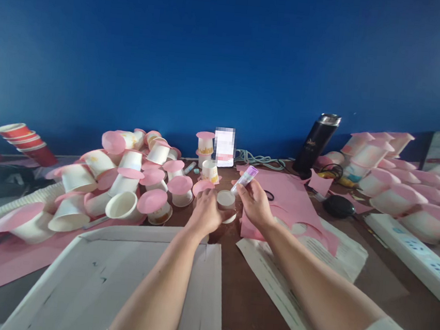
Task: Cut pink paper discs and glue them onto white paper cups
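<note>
My left hand (206, 213) is closed around the side of a white paper cup (226, 199), whose round end faces up. In my right hand (257, 205) is a glue stick (247, 178) with a purple end, tilted above and to the right of the cup. A pink paper disc (204, 186) shows just beyond the left fingers. Left of that hand stand several paper cups with pink discs on top, such as the one with a wide disc (180, 185). Pink paper sheets (291, 192) lie beside my right hand.
A grey-white board (115, 279) lies under my left forearm. Behind are a phone (224, 147), a cable (263, 160) and a black thermos (317, 143). At right are a power strip (414, 251) and more disc-topped cups (399, 195). Red cups (27, 141) stand far left.
</note>
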`<act>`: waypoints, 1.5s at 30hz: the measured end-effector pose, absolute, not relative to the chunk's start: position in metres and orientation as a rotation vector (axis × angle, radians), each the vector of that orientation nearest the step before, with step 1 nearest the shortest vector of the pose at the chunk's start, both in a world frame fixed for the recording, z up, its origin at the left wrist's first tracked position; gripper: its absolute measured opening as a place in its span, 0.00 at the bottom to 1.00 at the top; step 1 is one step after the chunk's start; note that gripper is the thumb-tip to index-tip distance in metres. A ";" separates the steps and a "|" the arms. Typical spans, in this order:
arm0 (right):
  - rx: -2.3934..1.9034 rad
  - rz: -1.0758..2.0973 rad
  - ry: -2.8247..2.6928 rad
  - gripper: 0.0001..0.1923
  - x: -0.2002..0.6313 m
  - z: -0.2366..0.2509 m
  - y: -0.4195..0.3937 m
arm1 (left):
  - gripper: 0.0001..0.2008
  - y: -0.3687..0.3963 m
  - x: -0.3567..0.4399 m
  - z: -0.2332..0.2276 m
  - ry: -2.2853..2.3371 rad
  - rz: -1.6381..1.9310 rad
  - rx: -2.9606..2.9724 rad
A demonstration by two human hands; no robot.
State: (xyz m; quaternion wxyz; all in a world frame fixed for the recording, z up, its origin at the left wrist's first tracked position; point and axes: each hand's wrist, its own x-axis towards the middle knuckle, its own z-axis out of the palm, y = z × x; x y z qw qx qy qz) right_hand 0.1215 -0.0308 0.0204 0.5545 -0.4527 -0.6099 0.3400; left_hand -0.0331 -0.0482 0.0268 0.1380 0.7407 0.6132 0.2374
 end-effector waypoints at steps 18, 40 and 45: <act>-0.948 0.809 -1.346 0.24 0.123 0.011 -0.024 | 0.32 -0.049 -0.033 0.024 1.713 0.857 2.056; -1.046 0.662 -1.480 0.20 0.122 0.009 -0.027 | 0.21 -0.050 -0.033 0.027 1.759 0.774 2.112; -0.932 0.710 -1.348 0.25 0.120 0.008 -0.025 | 0.28 -0.050 -0.033 0.023 1.713 0.871 2.077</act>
